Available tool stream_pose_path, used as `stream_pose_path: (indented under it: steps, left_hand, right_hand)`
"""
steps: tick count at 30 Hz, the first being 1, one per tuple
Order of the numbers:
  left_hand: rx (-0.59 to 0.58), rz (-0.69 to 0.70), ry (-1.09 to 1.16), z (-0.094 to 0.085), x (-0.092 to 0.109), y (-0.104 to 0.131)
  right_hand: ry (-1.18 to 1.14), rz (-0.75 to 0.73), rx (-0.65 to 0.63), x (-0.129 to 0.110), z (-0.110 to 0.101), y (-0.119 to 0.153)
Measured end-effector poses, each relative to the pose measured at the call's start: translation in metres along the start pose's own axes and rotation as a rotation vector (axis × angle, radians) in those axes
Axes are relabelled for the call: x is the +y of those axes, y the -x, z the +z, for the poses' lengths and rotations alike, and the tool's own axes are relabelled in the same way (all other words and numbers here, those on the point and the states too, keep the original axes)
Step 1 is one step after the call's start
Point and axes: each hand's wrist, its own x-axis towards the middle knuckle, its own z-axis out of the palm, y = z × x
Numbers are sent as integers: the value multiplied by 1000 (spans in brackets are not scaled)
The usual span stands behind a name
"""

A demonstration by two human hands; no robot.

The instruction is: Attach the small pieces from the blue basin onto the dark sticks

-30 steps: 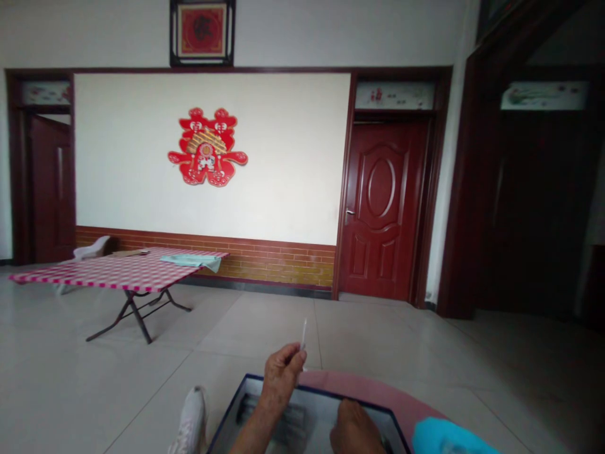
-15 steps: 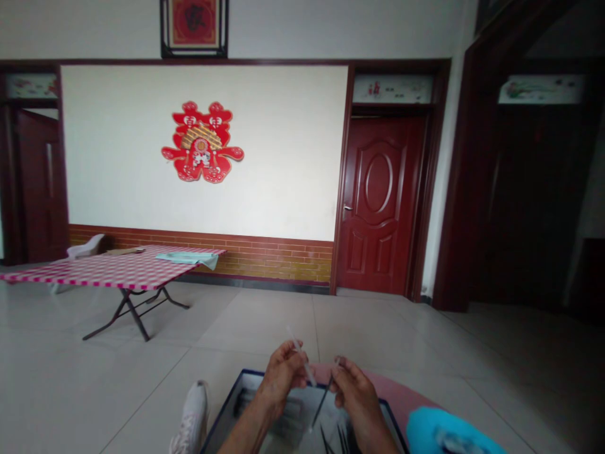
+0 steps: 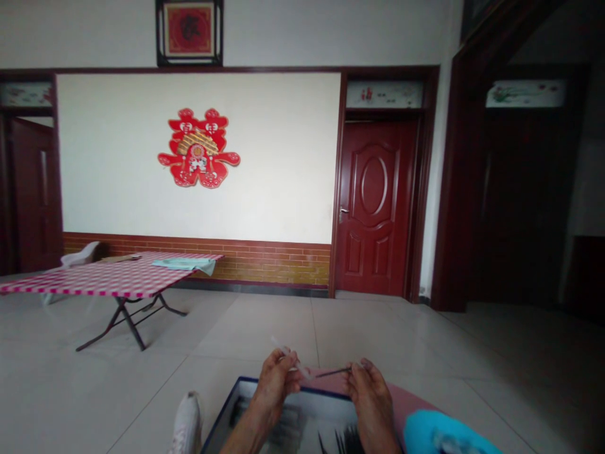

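Note:
Above a shallow white box with a dark blue rim (image 3: pixel 326 397), my left hand (image 3: pixel 274 388) pinches a slim, translucent whitish tube (image 3: pixel 302 370). My right hand (image 3: pixel 372 397) is closed on a thin dark rod (image 3: pixel 333 372), held nearly level. The rod's narrow tip points left and lies close to the tube's lower end; whether they touch I cannot tell. Several similar dark pointed rods (image 3: pixel 348 439) lie in the box under my right hand. Blurred clear and grey pieces (image 3: pixel 289 424) rest on the box's left side, partly hidden by my left forearm.
A pink surface (image 3: pixel 411 403) shows behind the box, with a bright blue object (image 3: pixel 439 432) at right. A white shoe (image 3: pixel 186 422) is on the floor at left. Farther off stands a folding table with a checked cloth (image 3: pixel 118 274), and a red door (image 3: pixel 375 208) is in the wall.
The dark rod has swung from slanting down into the box to nearly level, its tip now by the tube's end. My left hand and the tube have shifted slightly left and down.

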Motion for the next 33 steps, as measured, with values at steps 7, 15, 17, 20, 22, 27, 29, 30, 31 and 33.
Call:
stream_pose_path:
  steps: [7, 15, 17, 20, 22, 27, 29, 30, 31, 33]
  left_hand:
    - [38, 6, 40, 0, -1, -1]
    - [106, -42, 78, 0, 1, 1]
    - [143, -53, 107, -2, 3, -1]
    - [183, -52, 174, -3, 6, -2]
    - [204, -47, 208, -3, 8, -3]
    - [212, -84, 242, 2, 7, 0]
    - [161, -118, 230, 7, 3, 4]
    - [124, -139, 218, 9, 1, 6]
    - [88, -158, 205, 11, -1, 8]
    - [34, -172, 173, 15, -4, 12]
  right_hand:
    - [-9, -32, 2, -1, -2, 0]
    - [-19, -4, -31, -4, 0, 4]
    - [-28, 20, -43, -8, 1, 7]
    - [-28, 43, -63, -13, 3, 11]
    - [-10, 36, -80, -15, 3, 12]
    - [86, -39, -129, -13, 5, 13]
    - [129, -70, -166, -12, 8, 16]
    - [156, -76, -193, -12, 10, 18]
    - [185, -74, -220, -12, 12, 20]
    - [245, -58, -266, -11, 14, 24]
